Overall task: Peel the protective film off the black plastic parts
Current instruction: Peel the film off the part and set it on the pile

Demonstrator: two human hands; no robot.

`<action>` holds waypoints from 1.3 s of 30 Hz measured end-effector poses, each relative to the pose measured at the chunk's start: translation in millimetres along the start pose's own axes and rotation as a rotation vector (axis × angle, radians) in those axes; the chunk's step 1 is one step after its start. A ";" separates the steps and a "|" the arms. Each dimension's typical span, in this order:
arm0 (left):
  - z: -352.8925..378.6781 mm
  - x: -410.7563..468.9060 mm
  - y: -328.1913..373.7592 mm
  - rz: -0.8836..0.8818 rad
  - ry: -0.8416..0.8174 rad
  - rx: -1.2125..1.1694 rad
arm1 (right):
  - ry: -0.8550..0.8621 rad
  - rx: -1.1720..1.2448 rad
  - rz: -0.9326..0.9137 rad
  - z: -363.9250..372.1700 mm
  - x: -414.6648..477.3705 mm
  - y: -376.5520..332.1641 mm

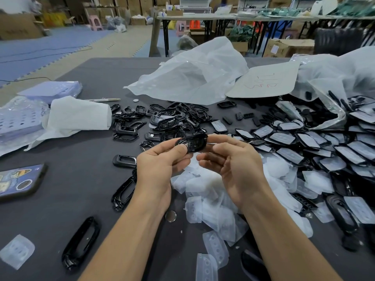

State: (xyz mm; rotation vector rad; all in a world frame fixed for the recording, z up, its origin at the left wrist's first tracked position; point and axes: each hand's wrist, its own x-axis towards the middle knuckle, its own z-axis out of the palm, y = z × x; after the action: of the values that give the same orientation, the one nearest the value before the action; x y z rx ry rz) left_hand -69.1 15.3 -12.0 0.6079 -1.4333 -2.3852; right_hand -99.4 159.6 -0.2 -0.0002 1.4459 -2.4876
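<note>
— Hands meet above the table (85, 151), both on one black part (191, 142) held level between them, clear of the clutter below.
— How does the left hand (160, 161) have it?
— It pinches the part's left end: thumb flat on the glossy face, fingers curled behind, wrist straight, forearm coming in from below.
— And the right hand (233, 161)?
— Palm turned inward, lower fingers loosely curled and holding nothing. Its upper fingertips nip the part's right end.
— Which step, then?
— Probably the start of a peel. A pale sheen lies on the face, but I cannot tell whether that is film or glare.
— What does the next move need?
— A nail under the film's edge at the right end, the left hand steadying, then a slow pull along the length. The heap of loose films (205, 191) lies just under the hands, the bare frames (162, 120) beyond them, and the covered parts (304, 142) wait to the right.
</note>
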 end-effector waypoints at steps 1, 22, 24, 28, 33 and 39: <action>-0.2 0.3 -0.2 -0.001 0.006 -0.002 | 0.021 -0.042 -0.014 0.6 -0.6 1.2; -0.2 -4.0 -6.9 0.269 0.052 0.242 | 0.107 -0.382 -0.190 3.5 -3.0 10.8; -0.9 -2.8 -8.1 0.263 0.053 0.241 | 0.118 -0.423 -0.204 4.7 -2.8 11.4; -0.9 -2.0 -10.6 0.255 0.043 0.228 | 0.158 -0.473 -0.241 4.2 -3.0 11.7; -4.0 -0.6 -10.0 0.334 -0.019 0.294 | 0.161 -0.439 -0.258 4.7 -4.7 13.1; -3.8 -1.3 -6.0 0.251 0.023 0.275 | 0.210 -0.430 -0.263 -0.5 -2.7 7.0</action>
State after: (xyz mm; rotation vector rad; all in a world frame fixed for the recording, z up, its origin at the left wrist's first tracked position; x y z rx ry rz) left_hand -66.3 15.8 -18.7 0.4827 -1.7303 -2.0021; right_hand -95.3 157.3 -6.1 -0.0125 2.1714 -2.3684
